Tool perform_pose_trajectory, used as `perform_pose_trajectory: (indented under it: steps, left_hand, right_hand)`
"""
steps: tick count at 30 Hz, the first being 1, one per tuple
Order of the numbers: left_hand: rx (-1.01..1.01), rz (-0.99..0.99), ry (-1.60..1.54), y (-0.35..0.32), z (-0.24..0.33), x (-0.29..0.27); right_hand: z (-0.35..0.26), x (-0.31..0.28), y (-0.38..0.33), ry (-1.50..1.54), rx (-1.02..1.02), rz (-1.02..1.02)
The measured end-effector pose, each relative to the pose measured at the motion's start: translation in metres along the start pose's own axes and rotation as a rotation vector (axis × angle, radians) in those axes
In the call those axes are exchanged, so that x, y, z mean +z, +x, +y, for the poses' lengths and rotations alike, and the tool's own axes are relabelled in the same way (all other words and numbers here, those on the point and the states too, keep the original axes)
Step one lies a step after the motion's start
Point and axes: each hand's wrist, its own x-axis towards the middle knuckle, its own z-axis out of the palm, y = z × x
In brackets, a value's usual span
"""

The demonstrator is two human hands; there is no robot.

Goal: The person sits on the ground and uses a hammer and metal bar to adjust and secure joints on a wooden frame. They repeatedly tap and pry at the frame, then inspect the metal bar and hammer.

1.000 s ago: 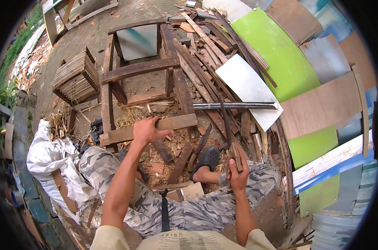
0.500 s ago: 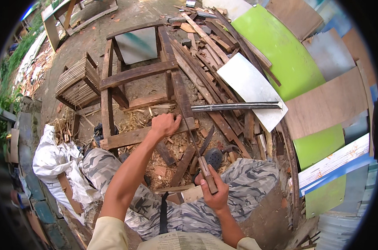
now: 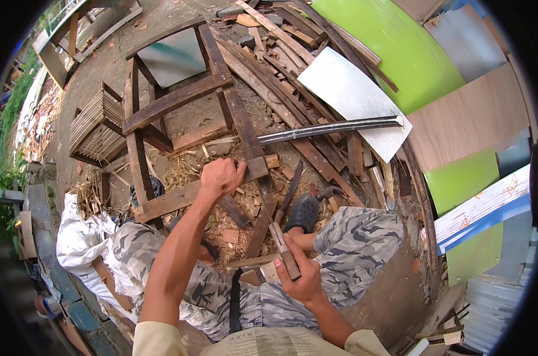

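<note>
A dark wooden frame (image 3: 177, 104) with legs and crosspieces stands tilted in front of me. My left hand (image 3: 221, 177) is closed over its near rail (image 3: 174, 200), close to the right end. My right hand (image 3: 300, 274) grips the wooden handle of a saw (image 3: 285, 252), nearer my body. The saw's thin blade, seen almost edge-on, runs up and away to the rail's end block (image 3: 257, 168), just right of my left hand. I cannot tell how deep it sits in the wood.
A long-bladed knife (image 3: 290, 190) and a hammer (image 3: 328, 193) lie near my shoe (image 3: 303, 212). Shavings and offcuts cover the ground. Planks (image 3: 281, 98), a white sheet (image 3: 346, 98) and green panels (image 3: 393, 53) lie to the right. A slatted crate (image 3: 100, 127) and white sack (image 3: 73, 231) are left.
The view has shifted, so the frame sits further left and higher. Both hands keep their holds. The saw has moved little, if at all, against the rail.
</note>
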Motion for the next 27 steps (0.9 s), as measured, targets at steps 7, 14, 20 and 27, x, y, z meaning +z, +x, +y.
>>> perform_pose_trajectory:
  steps: [7, 14, 20, 27]
  left_hand:
    - [-0.017, -0.015, 0.036, 0.001, 0.007, 0.000]
    - [0.003, -0.012, 0.020, 0.007, 0.005, 0.005]
    - [-0.069, -0.009, 0.013, 0.005, 0.006, 0.000]
    - [-0.120, -0.040, -0.024, 0.004, 0.012, -0.007]
  right_hand:
    - [-0.007, -0.011, -0.006, 0.061, 0.067, 0.002]
    - [0.017, 0.019, 0.040, 0.089, 0.045, 0.043]
    - [-0.009, -0.015, 0.000, 0.080, 0.129, -0.017]
    - [-0.001, 0.015, 0.043, 0.089, 0.133, 0.037]
